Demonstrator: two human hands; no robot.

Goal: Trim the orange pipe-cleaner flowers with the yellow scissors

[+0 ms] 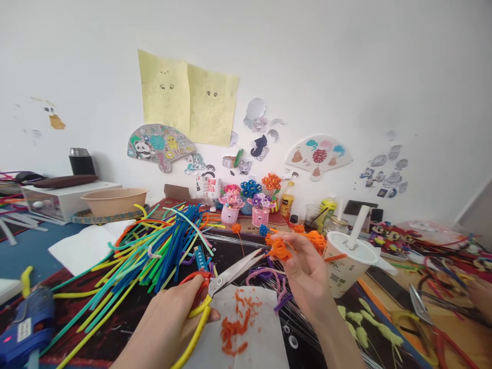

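Note:
My left hand (172,312) is closed around scissors (226,277) with red and yellow handles. Their blades point up and right, slightly parted, with the tips close to an orange pipe-cleaner flower (280,249). The fingertips of my right hand (307,279) pinch this looped orange piece above the table. Below, a white sheet of paper (265,333) carries orange fuzz clippings (234,330). Purple pipe cleaners (282,282) lie beside the paper, partly behind my right hand. More orange pieces (317,240) show behind my right fingers.
Bundled colourful pipe cleaners (165,256) spread at left, near a blue glue gun (28,328). A lidded paper cup (342,266) with a straw stands right of my right hand. Potted pipe-cleaner flowers (260,210) line the back. Another person's hand (480,297) appears at far right, beyond other scissors (421,307).

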